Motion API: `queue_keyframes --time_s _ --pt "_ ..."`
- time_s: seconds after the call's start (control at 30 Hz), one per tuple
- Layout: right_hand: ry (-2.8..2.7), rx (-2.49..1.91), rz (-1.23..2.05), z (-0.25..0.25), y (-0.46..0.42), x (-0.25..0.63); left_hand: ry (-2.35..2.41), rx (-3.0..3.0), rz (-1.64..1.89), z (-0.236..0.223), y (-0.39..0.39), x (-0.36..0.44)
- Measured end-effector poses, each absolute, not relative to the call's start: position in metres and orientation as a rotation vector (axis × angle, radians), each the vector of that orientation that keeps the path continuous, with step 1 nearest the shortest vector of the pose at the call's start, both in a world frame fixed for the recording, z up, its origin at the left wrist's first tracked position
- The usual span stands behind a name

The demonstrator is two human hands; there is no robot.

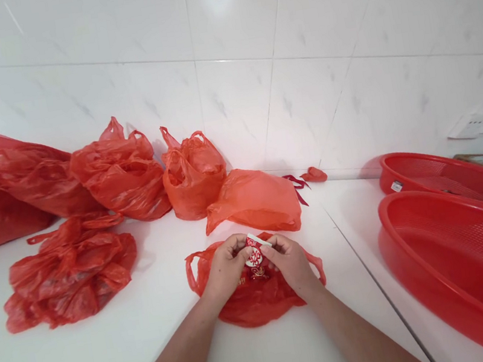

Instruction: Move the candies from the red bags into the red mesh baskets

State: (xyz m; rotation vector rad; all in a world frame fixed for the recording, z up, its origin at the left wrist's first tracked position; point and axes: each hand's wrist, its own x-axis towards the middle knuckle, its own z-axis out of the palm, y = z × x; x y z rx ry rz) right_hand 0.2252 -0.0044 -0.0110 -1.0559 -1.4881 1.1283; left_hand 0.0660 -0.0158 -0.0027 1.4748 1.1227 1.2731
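Between my fingertips is a small red-and-white printed packet (255,256) with a white top edge; its exact kind is unclear. My left hand (227,270) pinches its left side, and my right hand (293,263) pinches the right. Both hands are closed on it, above a red plastic carrier bag (262,309) spread on the white table with its handles out to either side. Just below the packet, a dark red glossy wrapper (258,272) shows inside the bag's opening. My fingers partly cover the packet's sides.
Along the tiled wall stand several full red bags, one upright with handles up (195,179). A flatter red bag (256,200) lies behind my hands, and a crumpled one (73,275) at left. At right are two red plastic baskets (418,226), beyond a table seam.
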Motion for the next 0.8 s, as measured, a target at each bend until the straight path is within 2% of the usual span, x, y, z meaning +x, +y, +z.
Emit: queue_keyframes --time_s 0.17,0.37,0.53,0.8 --pt "-1.454 -1.114 1.093 -0.01 -0.002 0.227 1.367 1.619 1.28 0.006 -0.017 0.056" --pt "-1.483 -1.146 1.08 -0.013 -0.002 0.226 1.472 1.904 1.044 0.001 -0.015 0.05" --pt "-1.597 -1.137 0.964 -0.009 -0.008 0.225 1.62 2.039 1.095 -0.003 -0.013 0.049" --pt "-2.089 -1.22 0.727 -0.01 -0.01 0.228 1.463 2.113 0.869 0.007 -0.019 0.051"
